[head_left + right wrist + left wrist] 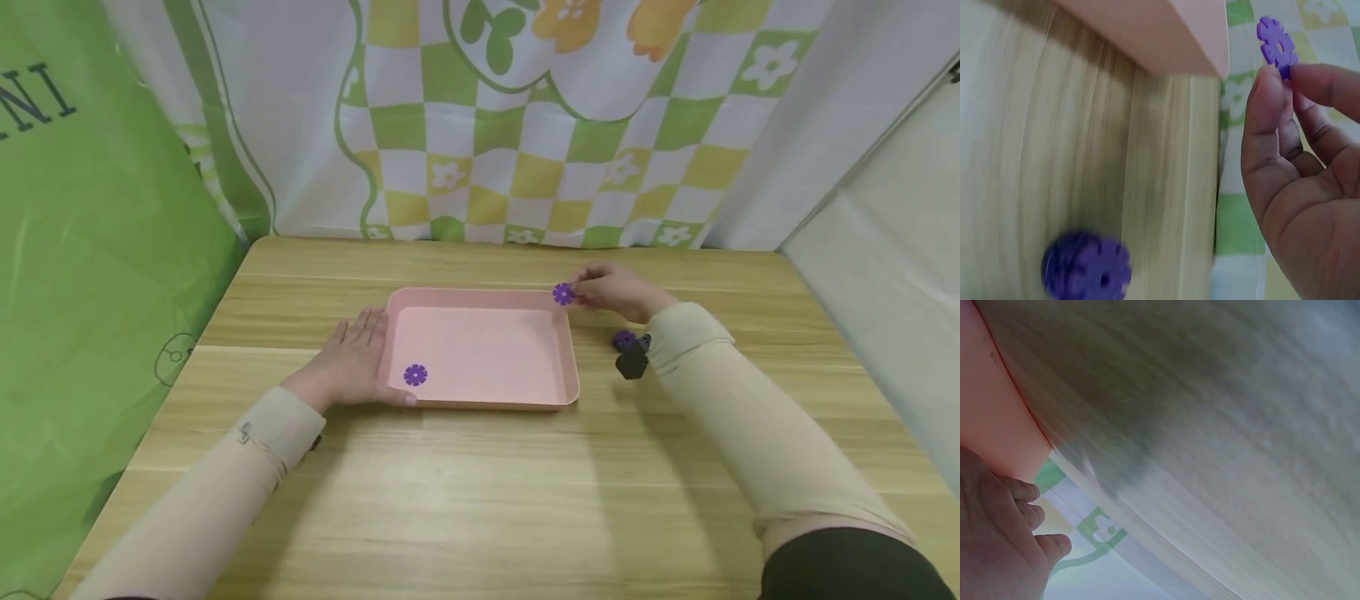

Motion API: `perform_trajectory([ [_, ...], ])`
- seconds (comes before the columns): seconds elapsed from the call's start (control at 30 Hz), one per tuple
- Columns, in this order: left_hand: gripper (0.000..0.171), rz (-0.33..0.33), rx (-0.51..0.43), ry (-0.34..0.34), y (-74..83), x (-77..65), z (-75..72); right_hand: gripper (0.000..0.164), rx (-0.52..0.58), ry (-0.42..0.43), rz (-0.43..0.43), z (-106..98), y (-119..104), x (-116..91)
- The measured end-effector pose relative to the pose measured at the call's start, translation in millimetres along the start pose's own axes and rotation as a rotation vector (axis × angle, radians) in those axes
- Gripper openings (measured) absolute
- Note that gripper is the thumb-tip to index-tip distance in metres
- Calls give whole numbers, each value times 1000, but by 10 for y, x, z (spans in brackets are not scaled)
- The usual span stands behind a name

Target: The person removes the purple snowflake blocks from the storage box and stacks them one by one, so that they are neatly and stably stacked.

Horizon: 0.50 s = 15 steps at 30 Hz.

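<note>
A shallow pink tray lies on the wooden table. My left hand rests along its left side, fingers extended and thumb at the near-left corner; in the left wrist view its fingers lie near the tray's pink wall. One purple snowflake disc sits inside the tray at the near left. By the far-right corner, my right hand pinches another notched purple disc between thumb and fingertips. Right of the tray stands a small stack of purple discs, partly hidden by the wrist camera in the head view.
The wooden table extends around the tray. A green-and-yellow checked cloth hangs behind its far edge. Green sheeting is on the left and white sheeting on the right. A black wrist camera sits beneath the right cuff.
</note>
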<state>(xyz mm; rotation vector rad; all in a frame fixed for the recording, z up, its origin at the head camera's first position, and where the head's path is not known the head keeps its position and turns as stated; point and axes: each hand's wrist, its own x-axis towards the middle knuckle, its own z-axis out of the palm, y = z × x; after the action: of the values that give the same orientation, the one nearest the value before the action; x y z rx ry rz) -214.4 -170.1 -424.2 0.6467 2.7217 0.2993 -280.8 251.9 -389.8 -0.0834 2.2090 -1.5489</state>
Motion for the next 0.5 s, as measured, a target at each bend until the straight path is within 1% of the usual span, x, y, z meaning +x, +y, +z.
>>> perform_trajectory([
  [0.17,152,5,6,0,-3,7,-1,22,-3,-10,6,-141,95,-93],
  [0.33,151,4,9,-5,-11,21,6,27,-27,-3,26,-222,168,-161],
  [0.5,151,4,14,-4,-13,31,16,24,-52,-4,43,-287,222,-227],
])
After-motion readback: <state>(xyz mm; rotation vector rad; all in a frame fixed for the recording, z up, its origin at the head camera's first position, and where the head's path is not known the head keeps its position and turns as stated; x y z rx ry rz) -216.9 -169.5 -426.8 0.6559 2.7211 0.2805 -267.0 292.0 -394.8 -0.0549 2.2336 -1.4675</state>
